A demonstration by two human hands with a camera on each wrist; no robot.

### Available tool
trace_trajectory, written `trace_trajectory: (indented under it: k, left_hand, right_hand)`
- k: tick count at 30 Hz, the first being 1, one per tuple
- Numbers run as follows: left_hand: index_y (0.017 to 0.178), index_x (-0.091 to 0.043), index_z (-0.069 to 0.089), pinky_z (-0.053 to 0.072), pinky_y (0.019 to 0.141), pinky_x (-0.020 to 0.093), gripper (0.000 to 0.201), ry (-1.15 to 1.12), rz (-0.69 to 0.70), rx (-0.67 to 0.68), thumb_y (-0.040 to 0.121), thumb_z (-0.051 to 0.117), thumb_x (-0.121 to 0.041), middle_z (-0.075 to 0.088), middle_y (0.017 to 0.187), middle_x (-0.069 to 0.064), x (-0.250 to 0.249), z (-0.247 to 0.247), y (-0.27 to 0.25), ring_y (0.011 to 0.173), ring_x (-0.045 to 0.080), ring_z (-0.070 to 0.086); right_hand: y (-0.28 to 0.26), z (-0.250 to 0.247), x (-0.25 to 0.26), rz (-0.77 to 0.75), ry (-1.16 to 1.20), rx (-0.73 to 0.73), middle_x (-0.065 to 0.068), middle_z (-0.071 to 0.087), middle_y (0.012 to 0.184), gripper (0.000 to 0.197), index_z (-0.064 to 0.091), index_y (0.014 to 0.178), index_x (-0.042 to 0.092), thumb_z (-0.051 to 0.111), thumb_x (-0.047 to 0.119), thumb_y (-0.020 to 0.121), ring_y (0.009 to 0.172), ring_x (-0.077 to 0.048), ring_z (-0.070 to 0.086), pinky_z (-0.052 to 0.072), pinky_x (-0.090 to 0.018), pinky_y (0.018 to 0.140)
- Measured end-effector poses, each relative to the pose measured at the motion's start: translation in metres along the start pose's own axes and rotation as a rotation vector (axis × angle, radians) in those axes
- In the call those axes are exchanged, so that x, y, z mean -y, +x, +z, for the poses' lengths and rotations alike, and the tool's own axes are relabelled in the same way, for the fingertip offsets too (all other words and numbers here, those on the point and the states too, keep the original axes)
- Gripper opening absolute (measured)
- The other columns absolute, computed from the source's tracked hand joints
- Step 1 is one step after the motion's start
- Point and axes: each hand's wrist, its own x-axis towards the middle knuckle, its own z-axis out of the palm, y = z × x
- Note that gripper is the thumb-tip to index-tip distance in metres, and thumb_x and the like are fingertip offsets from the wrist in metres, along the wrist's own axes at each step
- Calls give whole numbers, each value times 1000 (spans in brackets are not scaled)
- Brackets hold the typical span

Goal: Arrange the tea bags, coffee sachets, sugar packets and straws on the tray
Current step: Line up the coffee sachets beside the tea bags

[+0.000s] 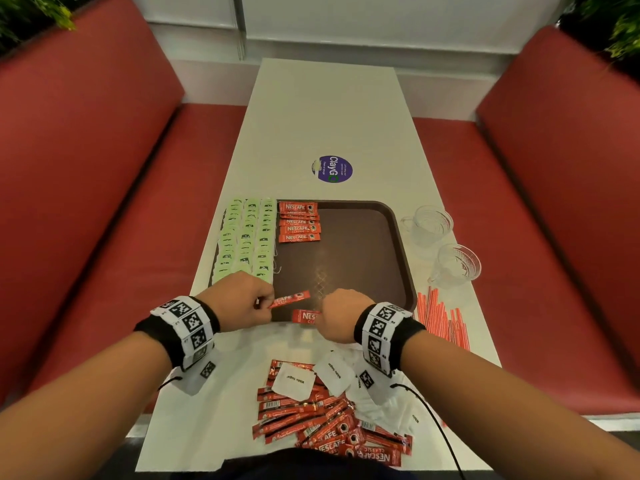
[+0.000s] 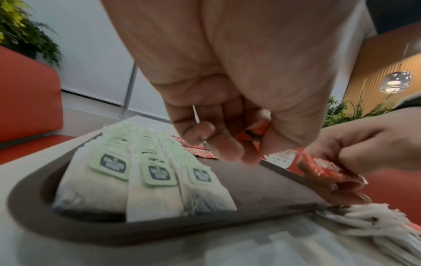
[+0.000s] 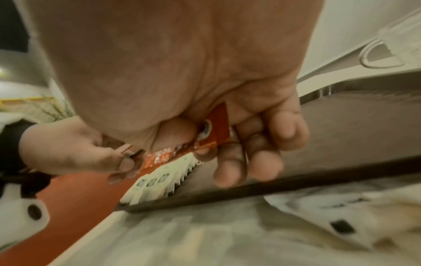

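Note:
A brown tray [image 1: 360,258] lies mid-table. Green tea bags [image 1: 246,237] fill its left side in three columns, and several red coffee sachets [image 1: 298,221] lie stacked beside them at the far edge. Over the tray's near edge my left hand [image 1: 268,303] pinches one coffee sachet [image 1: 291,298] by its end. My right hand [image 1: 323,311] grips a second sachet [image 1: 305,316] just to the right. In the right wrist view that sachet [image 3: 216,127] sits between thumb and curled fingers. The left wrist view shows the tea bags [image 2: 145,171] close below my hand.
A loose pile of coffee sachets [image 1: 329,420] and white sugar packets [image 1: 294,381] lies at the table's near edge. Red-striped straws [image 1: 441,318] lie right of the tray, with two glass cups [image 1: 429,223] [image 1: 457,265] beyond them. Red benches flank the table.

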Motion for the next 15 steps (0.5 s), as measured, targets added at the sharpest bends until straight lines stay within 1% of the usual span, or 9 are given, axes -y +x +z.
trace_trajectory:
  k: [1, 2, 3, 4, 7, 9, 11, 13, 15]
  left_hand:
    - [65, -21, 54, 36, 56, 18, 22, 3, 1, -28, 81, 68, -28, 59, 64, -9, -1, -1, 3, 62, 6, 52]
    - [65, -23, 55, 37, 58, 19, 24, 8, -1, -52, 82, 70, -30, 59, 65, -11, -1, -3, 6, 63, 5, 52]
    - [64, -25, 56, 37, 59, 19, 25, 14, -6, -69, 82, 72, -32, 59, 66, -13, -1, -4, 9, 64, 3, 53]
    - [65, -26, 57, 37, 60, 19, 25, 21, -16, -81, 82, 73, -35, 59, 66, -14, -1, -6, 13, 65, 2, 52]
    - [69, -28, 61, 35, 60, 17, 22, 47, -40, -121, 82, 75, -40, 58, 68, -17, -3, -9, 22, 67, 0, 51]
    - [71, -29, 63, 34, 60, 16, 21, 63, -33, -139, 82, 76, -41, 58, 69, -18, -5, -11, 27, 66, -2, 50]
    - [73, -29, 63, 33, 59, 15, 20, 85, -14, -134, 83, 75, -42, 56, 70, -18, -10, -13, 32, 66, -2, 50]
    - [72, -29, 63, 34, 60, 17, 20, 85, 12, -133, 83, 75, -41, 56, 70, -17, -14, -15, 37, 66, 0, 51]
    - [71, -29, 62, 35, 62, 18, 21, 72, 33, -143, 82, 76, -41, 56, 70, -16, -18, -16, 42, 65, 1, 51]
  right_hand:
    - [1, -2, -3, -5, 58, -14, -4, 63, 88, 19, 60, 96, 14, 46, 26, 95, 78, -20, 61, 53, -32, 72]
    - [3, -4, -7, -10, 117, -31, -5, 65, 95, 17, 59, 107, 16, 50, 22, 93, 84, -21, 62, 56, -35, 77]
    - [5, -5, -11, -8, 165, -46, -5, 65, 100, 22, 56, 114, 18, 53, 18, 92, 87, -22, 63, 56, -37, 80]
    - [8, -6, -15, -6, 200, -66, -5, 64, 101, 23, 52, 115, 20, 54, 16, 92, 87, -23, 63, 56, -38, 79]
    - [15, -12, -29, -18, 289, -172, -3, 61, 90, 8, 46, 100, 23, 48, 18, 95, 81, -24, 61, 49, -34, 69]
    - [17, -18, -36, -43, 365, -237, -1, 58, 83, 3, 45, 94, 23, 45, 21, 97, 77, -24, 59, 43, -33, 66]
    - [17, -24, -37, -73, 453, -303, 2, 59, 81, 6, 49, 96, 23, 50, 29, 97, 75, -21, 59, 45, -33, 66]
    - [20, -27, -37, -112, 507, -362, 6, 60, 82, 10, 55, 98, 25, 57, 35, 94, 74, -14, 58, 46, -31, 66]
    - [24, -29, -37, -144, 510, -384, 8, 58, 81, 7, 61, 96, 24, 59, 31, 95, 75, -10, 56, 43, -28, 67]
